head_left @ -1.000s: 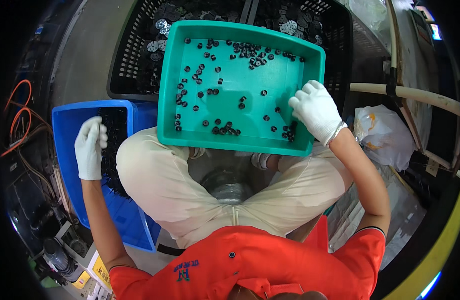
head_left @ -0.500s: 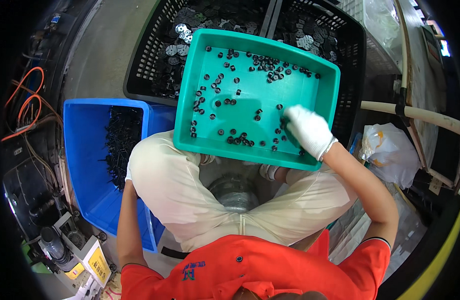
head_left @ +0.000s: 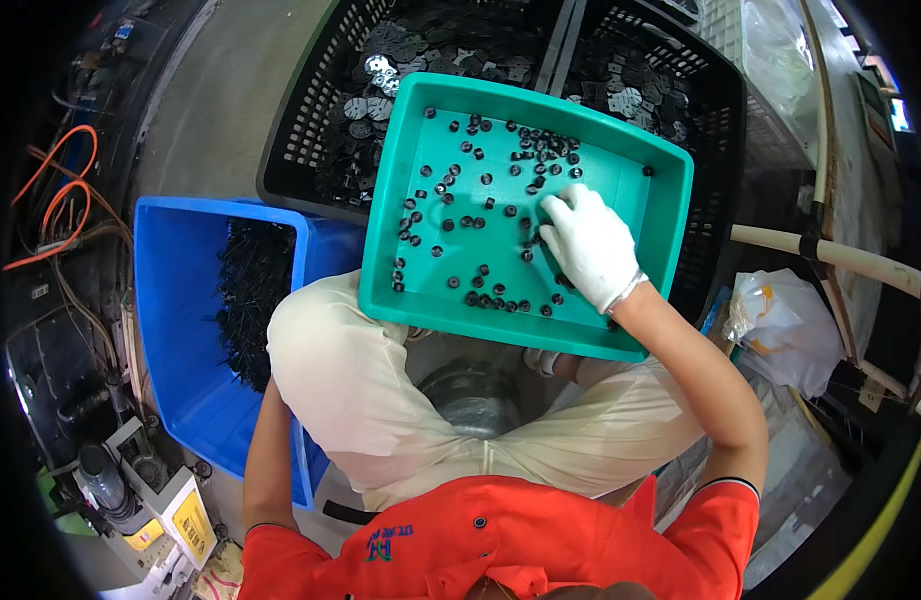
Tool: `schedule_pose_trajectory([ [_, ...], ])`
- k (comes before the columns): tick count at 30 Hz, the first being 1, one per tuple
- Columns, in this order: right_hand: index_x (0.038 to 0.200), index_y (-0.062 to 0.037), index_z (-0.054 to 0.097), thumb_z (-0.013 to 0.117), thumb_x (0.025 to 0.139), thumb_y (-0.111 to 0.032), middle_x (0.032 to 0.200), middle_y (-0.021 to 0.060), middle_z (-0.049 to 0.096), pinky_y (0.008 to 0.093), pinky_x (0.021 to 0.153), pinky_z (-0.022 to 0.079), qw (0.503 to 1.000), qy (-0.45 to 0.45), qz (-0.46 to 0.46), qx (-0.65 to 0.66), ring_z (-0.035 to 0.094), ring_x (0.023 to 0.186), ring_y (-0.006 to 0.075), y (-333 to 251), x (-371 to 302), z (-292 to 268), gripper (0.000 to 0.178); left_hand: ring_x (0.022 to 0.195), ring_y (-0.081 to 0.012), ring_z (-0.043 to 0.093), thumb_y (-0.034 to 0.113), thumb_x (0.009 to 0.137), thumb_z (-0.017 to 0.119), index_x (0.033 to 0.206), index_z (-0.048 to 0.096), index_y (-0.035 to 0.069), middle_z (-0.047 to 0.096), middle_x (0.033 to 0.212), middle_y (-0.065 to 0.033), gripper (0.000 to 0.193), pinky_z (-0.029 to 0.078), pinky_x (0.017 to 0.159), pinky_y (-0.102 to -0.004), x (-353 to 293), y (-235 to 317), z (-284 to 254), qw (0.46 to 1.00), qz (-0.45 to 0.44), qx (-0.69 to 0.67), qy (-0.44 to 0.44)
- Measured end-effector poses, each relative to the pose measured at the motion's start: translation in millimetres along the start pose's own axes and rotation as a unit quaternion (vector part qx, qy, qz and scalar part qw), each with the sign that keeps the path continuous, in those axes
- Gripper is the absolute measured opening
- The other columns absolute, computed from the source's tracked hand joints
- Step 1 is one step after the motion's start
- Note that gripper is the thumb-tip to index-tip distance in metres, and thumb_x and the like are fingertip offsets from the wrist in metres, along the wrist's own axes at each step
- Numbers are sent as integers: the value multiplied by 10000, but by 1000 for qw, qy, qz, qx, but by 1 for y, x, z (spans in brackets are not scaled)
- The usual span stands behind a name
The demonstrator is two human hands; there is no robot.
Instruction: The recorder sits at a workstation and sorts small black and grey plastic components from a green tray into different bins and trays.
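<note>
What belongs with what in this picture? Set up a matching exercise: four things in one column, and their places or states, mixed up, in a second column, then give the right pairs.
Things
1. teal tray
2. right hand
3. blue bin
4. black crate

Places or states
A. on the floor by the person's left knee, holding thin black parts
B. white-gloved, resting inside the tray among the rings
C. resting on the person's lap, scattered with small black rings
D. behind the tray, filled with flat round discs

Pairs: 1-C, 2-B, 3-A, 4-D
</note>
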State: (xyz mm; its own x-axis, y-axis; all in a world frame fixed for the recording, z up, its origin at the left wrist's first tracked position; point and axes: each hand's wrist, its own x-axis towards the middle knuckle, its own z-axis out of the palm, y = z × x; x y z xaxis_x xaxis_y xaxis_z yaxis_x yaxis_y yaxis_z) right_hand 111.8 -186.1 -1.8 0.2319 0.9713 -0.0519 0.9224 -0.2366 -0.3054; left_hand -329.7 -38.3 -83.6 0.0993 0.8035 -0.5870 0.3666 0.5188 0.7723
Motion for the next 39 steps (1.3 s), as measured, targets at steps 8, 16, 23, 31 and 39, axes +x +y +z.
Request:
schedule_pose_trajectory([
  [8,1113,-47,471,643,702,-169,1196,193,438,432,918,354,993,90,-77,-7,414,1120,345,9,33,20,463,697,-140,595,146,876,462,877,607,42,619,795,-81,179,488,612,-300,1,-4,0,996,60,64,-31],
  [16,972,-58,556,626,711,-134,1007,76,549,359,772,436,990,-49,-113,62,519,913,256,-7,-43,-11,280,698,-142,596,148,874,460,869,607,43,617,789,-83,181,488,614,-302,-7,-10,-10,985,111,129,-11],
  [23,929,-105,579,580,782,-125,841,73,547,364,699,455,998,-62,2,25,543,821,262,24,-52,-20,149,698,-145,597,150,873,458,861,607,45,615,783,-85,182,488,616,-304,3,-9,-4,970,153,188,1],
  [31,835,-106,567,542,737,-34,797,81,509,365,677,458,999,-30,10,36,541,791,268,32,-52,-13,123,699,-148,598,152,872,456,852,606,46,613,777,-88,184,488,617,-306,1,-14,-9,946,201,255,-2],
  [39,805,-102,574,560,755,-49,766,85,514,366,625,460,996,-13,56,70,549,734,276,28,-48,-22,74,700,-150,599,154,870,454,844,606,48,611,771,-90,187,488,619,-307,0,-17,-16,916,249,316,-5],
])
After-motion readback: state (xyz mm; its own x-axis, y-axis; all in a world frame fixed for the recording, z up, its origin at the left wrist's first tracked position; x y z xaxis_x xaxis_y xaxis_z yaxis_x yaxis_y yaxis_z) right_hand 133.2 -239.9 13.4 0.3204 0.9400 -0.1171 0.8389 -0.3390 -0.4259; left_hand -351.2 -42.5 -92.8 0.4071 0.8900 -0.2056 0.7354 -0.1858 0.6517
